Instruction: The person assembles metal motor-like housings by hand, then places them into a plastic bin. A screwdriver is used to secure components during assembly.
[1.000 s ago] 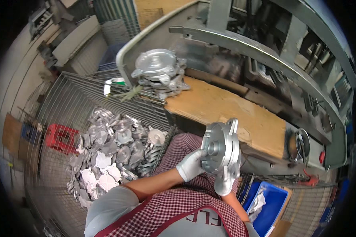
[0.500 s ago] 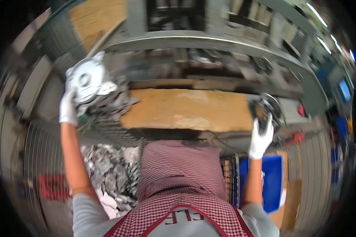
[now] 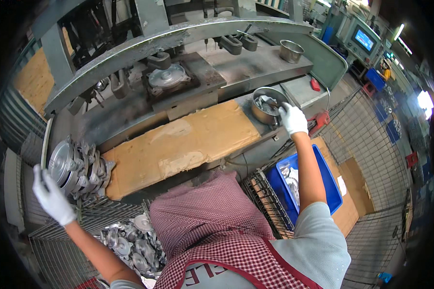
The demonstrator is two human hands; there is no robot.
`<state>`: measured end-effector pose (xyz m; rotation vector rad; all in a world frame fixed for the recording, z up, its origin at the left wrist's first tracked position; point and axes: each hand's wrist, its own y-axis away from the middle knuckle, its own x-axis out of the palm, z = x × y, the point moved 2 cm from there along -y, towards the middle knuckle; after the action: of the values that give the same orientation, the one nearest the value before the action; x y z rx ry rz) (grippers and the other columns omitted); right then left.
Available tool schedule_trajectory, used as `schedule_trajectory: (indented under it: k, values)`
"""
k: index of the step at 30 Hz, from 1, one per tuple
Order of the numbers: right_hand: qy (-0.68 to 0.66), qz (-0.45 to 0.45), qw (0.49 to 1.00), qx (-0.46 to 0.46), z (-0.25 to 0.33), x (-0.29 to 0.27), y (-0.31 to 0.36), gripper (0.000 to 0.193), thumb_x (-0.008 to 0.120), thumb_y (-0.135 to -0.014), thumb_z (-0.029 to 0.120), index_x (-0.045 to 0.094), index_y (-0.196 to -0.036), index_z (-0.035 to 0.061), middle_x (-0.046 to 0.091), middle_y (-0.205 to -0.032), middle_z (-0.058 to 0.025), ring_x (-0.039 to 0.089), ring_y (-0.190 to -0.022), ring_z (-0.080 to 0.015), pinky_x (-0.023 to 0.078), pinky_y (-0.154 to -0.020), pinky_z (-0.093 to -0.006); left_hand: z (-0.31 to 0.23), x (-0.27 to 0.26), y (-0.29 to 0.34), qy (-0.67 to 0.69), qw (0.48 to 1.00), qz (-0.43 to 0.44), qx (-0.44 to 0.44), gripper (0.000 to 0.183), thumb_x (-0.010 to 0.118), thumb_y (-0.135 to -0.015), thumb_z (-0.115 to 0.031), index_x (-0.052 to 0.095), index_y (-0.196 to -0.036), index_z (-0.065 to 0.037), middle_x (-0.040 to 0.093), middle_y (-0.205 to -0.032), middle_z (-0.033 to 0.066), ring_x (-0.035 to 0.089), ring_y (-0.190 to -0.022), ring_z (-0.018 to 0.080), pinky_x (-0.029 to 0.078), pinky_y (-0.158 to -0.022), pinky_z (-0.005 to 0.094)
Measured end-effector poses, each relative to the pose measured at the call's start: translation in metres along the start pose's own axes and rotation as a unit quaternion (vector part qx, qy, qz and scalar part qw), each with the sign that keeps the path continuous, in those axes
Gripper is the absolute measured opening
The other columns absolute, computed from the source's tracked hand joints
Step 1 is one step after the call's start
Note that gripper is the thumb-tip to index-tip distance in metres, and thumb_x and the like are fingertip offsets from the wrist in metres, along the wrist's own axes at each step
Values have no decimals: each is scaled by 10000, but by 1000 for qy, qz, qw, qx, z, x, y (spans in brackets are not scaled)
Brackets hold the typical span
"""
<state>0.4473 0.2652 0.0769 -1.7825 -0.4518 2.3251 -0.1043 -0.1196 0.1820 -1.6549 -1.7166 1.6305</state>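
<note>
My left hand (image 3: 54, 196), in a white glove, is open beside a stack of round silver metal castings (image 3: 61, 161) on the left of the bench. Its fingers are stretched and apart from the stack. My right hand (image 3: 293, 119), also gloved, is at the rim of a metal pot (image 3: 264, 115) on the right. Its fingers are closed near the end of a thin brown handle (image 3: 272, 104) that leans in the pot among pale material. Whether they grip this handle is hard to make out. Another round casting (image 3: 167, 77) sits on the machine's square block.
Brown cardboard (image 3: 178, 144) covers the bench front. A wire basket of castings (image 3: 135, 245) is at lower left, a blue bin (image 3: 330, 185) at lower right. A second metal pot (image 3: 291, 51) stands farther back. The machine's grey crossbar (image 3: 178, 36) spans above.
My left hand has let go of the top casting, which now rests in the stack, and has drawn back. My right hand has come to the pot and its fingers have closed. The view has turned.
</note>
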Motion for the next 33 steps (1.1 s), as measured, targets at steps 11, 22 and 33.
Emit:
schedule_trajectory:
  k: [11,22,33]
  values:
    - [-350,-91,922,-141,132,-23,-87,440,633,-872,401,676,-1111,34,674,-1071,-191,638,-1016,-329,475,-878,-365,-63,179,149,-13,959,283,-9,361,630,-880,-249,645,-1171,-35,639,-971,209,616,-917,365,483,-846,444]
    - [-234,-154,955,-98,110,-20,-171,448,679,-841,425,698,-1088,52,702,-1025,-169,672,-971,-311,501,-865,-376,-58,177,154,35,968,244,-45,293,610,-892,-242,689,-1085,-36,641,-922,201,617,-887,348,481,-822,433]
    - [-256,9,914,-315,322,36,-92,486,581,-879,515,697,-1063,81,684,-988,-185,622,-970,-389,495,-843,-419,-60,180,150,4,969,242,-46,243,592,-889,-268,707,-1009,-91,638,-820,162,616,-821,338,485,-765,447]
